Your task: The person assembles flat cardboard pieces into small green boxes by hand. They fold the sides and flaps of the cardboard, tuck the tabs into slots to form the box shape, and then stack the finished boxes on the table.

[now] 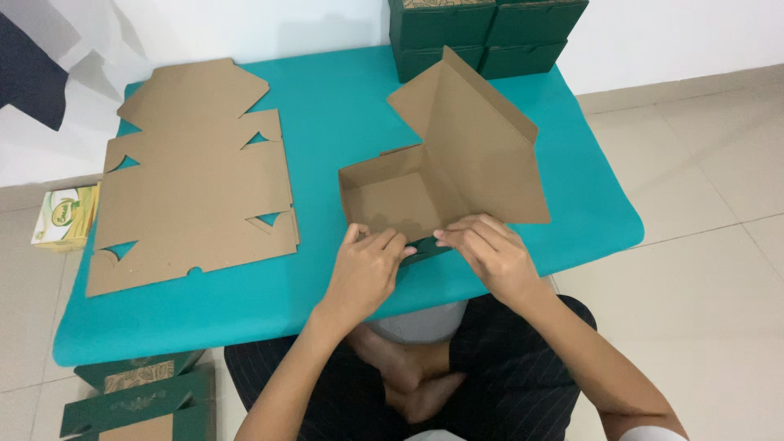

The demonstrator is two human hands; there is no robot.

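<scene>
Both hands, left and right, pinch the brown half-folded box's near flap; green boxes stacked behind

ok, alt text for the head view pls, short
Two bare hands, left hand and right hand, press the near edge of a half-folded brown cardboard box on a teal table, its lid flap standing up. A stack of flat cardboard blanks lies to the left; finished green boxes sit at the far edge.
</scene>
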